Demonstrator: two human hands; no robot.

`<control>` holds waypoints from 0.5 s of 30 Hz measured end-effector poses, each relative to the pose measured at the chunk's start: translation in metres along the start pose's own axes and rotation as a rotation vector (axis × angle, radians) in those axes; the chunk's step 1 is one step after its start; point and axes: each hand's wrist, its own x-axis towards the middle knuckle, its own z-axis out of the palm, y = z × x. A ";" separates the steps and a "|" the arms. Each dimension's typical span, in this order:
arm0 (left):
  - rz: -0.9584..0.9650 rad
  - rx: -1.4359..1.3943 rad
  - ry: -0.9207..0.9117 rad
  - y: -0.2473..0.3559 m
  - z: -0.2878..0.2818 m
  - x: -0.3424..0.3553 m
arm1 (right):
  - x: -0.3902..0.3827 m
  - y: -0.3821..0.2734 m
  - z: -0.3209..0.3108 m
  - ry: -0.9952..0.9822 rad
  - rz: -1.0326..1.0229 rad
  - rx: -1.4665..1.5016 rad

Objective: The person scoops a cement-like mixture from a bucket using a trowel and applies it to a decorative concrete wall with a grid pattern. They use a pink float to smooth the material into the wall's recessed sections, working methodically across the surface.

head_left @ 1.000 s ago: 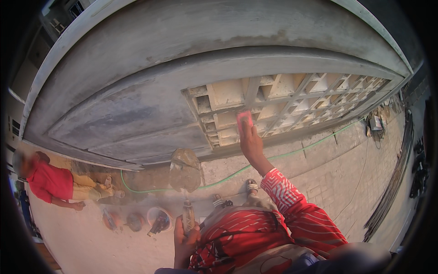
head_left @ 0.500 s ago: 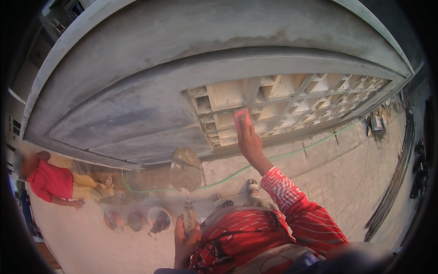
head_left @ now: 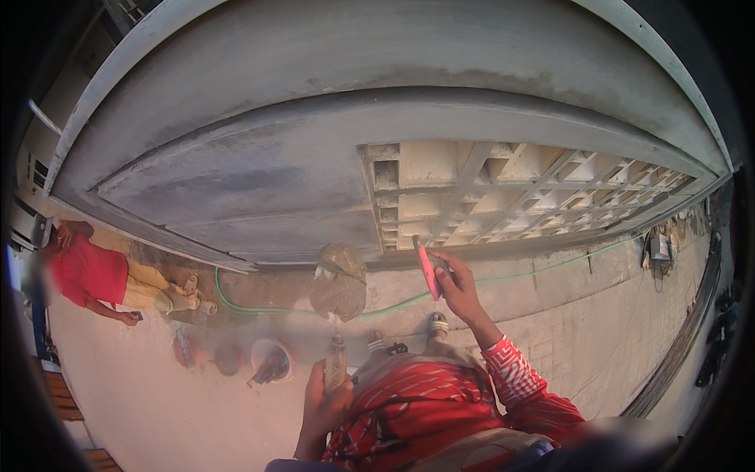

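Note:
Near the lower edge of the wall's lattice, my right hand [head_left: 460, 293] is closed on a flat pink rectangular pad [head_left: 429, 270], seen nearly edge-on and held apart from the wall. Whether it is a sponge or a float I cannot tell. Low and just left of my body, my left hand [head_left: 325, 397] wraps round the handle of a trowel [head_left: 338, 282]. Its broad rounded blade is coated grey-brown and points toward the wall. Ahead stands the grey plastered wall [head_left: 236, 185], with a lattice of square openings [head_left: 503, 189] at its right.
A green hose [head_left: 393, 305] runs along the wall's foot. A pale bucket [head_left: 273, 362] with tools inside stands left, beside dark containers [head_left: 227, 359]. Another person in a red shirt [head_left: 93, 271] is at far left. Long rods [head_left: 676, 370] lie at right, near a small box [head_left: 659, 247].
My right hand has drawn the pink pad back from the lattice, lower and turned edge-on. My left hand still holds the trowel, slightly shifted right. The view has shifted a little.

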 end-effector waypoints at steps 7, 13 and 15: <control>-0.037 0.006 -0.106 0.012 0.000 0.005 | -0.040 -0.019 0.008 -0.194 0.447 1.143; -0.040 0.049 -0.130 0.021 0.004 -0.005 | -0.017 -0.017 -0.005 -0.415 0.055 0.667; -0.030 0.067 -0.138 0.017 0.002 -0.006 | -0.009 -0.038 -0.016 -0.481 0.124 0.502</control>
